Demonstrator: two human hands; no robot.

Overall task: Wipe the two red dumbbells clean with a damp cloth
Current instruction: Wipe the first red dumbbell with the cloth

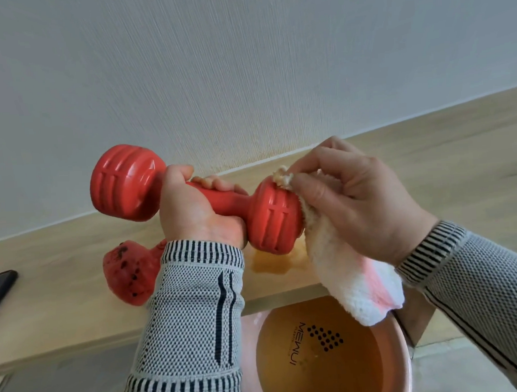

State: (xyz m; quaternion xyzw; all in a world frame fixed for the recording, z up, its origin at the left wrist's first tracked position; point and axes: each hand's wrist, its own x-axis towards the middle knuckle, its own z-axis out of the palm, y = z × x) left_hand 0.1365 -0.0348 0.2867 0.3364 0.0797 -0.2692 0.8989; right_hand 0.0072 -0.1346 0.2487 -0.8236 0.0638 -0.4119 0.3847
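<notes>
Two red dumbbells (191, 196) (129, 271) (one cloth (344, 266))

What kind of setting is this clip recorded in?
Probably a room in a home, not a gym: a textured white wall, a light wood-look ledge along it, and a pink basin of brownish water below, used as a makeshift washing spot.

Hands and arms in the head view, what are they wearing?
Both hands are bare: no gloves, and no rings or watch show. The left hand comes out of a grey-and-white knit sleeve with a fine dotted mesh weave, a black-and-white striped ribbed cuff and two dark lines along it. The right hand has a matching sleeve.
</notes>
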